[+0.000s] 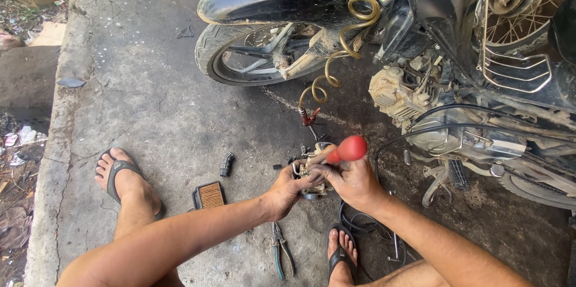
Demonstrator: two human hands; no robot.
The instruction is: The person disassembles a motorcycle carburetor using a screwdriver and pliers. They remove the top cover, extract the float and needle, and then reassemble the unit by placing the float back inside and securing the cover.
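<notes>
My left hand (pixel 287 190) grips a small metal carburettor (pixel 312 170) from below, held above the concrete floor. My right hand (pixel 354 182) is wrapped around a screwdriver with a red bulb-shaped handle (pixel 348 149), its tip pointing into the carburettor. Both hands meet in front of the motorcycle (pixel 420 35), whose front wheel (pixel 258 53) and engine (pixel 396 92) stand just beyond. My feet in flip-flops rest on the floor to either side.
A coiled yellow air hose (pixel 351 29) with a red nozzle (pixel 309 117) hangs down by the wheel. On the concrete lie an air filter (pixel 209 194), a black rubber piece (pixel 226 164), green-handled pliers (pixel 282 254) and black cables (pixel 360 224). Dirt and litter lie left.
</notes>
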